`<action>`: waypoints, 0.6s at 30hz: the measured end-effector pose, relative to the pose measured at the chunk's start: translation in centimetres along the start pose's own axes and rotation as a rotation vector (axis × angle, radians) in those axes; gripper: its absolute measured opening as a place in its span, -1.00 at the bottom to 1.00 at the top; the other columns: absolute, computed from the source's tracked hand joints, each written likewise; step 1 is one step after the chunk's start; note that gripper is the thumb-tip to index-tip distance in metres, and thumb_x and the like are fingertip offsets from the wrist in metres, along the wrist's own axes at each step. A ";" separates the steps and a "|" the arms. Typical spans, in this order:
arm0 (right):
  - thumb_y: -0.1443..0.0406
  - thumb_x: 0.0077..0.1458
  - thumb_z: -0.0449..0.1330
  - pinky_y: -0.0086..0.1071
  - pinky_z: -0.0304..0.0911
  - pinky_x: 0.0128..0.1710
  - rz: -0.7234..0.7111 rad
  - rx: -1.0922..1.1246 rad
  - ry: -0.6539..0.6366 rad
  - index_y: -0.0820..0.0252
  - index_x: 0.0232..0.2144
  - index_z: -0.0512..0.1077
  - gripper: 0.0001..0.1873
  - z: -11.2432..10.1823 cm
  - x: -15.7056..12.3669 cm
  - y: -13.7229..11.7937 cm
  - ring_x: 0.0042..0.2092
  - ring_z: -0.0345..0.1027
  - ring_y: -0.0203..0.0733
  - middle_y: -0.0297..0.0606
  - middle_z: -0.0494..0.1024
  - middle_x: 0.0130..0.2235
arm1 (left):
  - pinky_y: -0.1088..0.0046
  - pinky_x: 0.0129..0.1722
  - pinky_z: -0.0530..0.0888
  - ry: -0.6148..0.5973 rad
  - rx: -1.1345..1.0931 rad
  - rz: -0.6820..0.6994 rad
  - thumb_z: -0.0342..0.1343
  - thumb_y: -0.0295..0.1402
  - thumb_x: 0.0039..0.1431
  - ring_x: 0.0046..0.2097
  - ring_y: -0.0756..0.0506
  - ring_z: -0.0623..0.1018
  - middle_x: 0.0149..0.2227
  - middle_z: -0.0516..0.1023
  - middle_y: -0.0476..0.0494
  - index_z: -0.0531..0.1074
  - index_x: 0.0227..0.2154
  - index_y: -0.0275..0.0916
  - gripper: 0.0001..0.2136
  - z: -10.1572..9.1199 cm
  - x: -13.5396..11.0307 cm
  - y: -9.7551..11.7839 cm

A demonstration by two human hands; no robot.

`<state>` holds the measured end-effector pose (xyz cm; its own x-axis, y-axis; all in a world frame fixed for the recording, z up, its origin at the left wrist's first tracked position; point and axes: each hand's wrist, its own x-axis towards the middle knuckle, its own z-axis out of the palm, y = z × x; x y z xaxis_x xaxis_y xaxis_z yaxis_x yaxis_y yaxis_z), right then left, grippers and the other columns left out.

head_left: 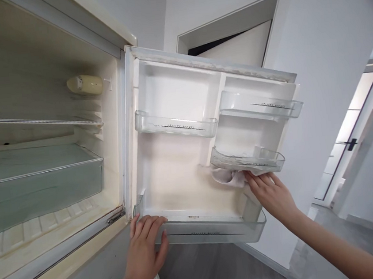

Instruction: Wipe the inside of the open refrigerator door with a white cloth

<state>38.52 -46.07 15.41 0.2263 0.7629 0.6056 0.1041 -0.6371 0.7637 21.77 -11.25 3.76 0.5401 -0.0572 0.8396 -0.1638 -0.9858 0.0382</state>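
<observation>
The open fridge door (179,171) faces me with its inner side and clear plastic bins. At the lower left, my left hand (148,245) is hooked over the rim of the wide bottom bin (213,234), thumb in front and fingers over the top edge. My right hand (270,193) presses a whitish cloth (228,177) against the underside of the lower right bin (249,162). Its fingertips are partly hidden by the cloth and the bin. Part of the cloth hangs to the left, beneath that bin.
Left of the door is the fridge interior, with glass shelves (38,121), a greenish drawer (45,194) and a yellowed lamp cover (85,85). More bins, upper left (176,125) and upper right (259,105), jut from the door. A white wall (315,99) stands behind it.
</observation>
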 end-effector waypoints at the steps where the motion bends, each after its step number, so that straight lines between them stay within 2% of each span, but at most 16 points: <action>1: 0.54 0.16 0.01 -0.08 0.12 0.15 0.003 0.007 -0.014 0.44 0.04 0.44 -0.58 -0.3 -0.1 0.1 0.03 0.32 0.04 -0.01 0.54 0.00 | 0.18 0.25 -0.01 0.007 -0.004 0.001 0.04 -0.46 0.15 -0.11 -0.09 0.49 -0.21 0.57 0.01 0.29 -0.07 -0.14 -0.72 0.0 -0.1 0.0; 8: 0.48 0.14 0.11 -0.18 0.13 0.11 0.034 0.278 -0.130 0.36 -0.20 0.56 -0.76 -0.8 -0.6 -2.0 0.01 0.36 -0.02 -0.07 0.60 -0.09 | 0.16 0.24 0.01 0.003 -0.017 -0.003 0.05 -0.44 0.16 -0.09 -0.11 0.48 -0.20 0.57 -0.01 0.29 -0.05 -0.13 -0.72 0.2 -0.2 -0.1; 14: 0.44 0.16 0.12 -0.22 0.10 0.05 0.039 0.532 -0.344 0.20 -0.33 0.58 -0.78 -0.4 -1.2 -2.9 -0.02 0.39 -0.08 -0.27 0.64 -0.19 | 0.17 0.24 0.00 -0.004 -0.032 -0.024 0.04 -0.44 0.17 -0.09 -0.10 0.48 -0.20 0.57 0.01 0.29 -0.06 -0.11 -0.72 0.1 -0.2 0.0; 18: 0.40 0.21 0.04 -0.21 0.08 0.06 0.038 0.593 -0.556 0.20 -0.35 0.59 -0.70 -1.4 0.1 -2.8 -0.01 0.39 -0.06 -0.21 0.64 -0.22 | 0.16 0.24 0.01 -0.008 -0.038 -0.032 0.04 -0.44 0.16 -0.08 -0.10 0.48 -0.19 0.57 0.00 0.29 -0.06 -0.11 -0.72 0.1 -0.2 0.0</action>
<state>36.88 -44.00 13.65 0.6714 0.6730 0.3104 0.5471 -0.7326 0.4049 21.72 -11.24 3.59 0.5518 -0.0275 0.8335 -0.1773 -0.9805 0.0851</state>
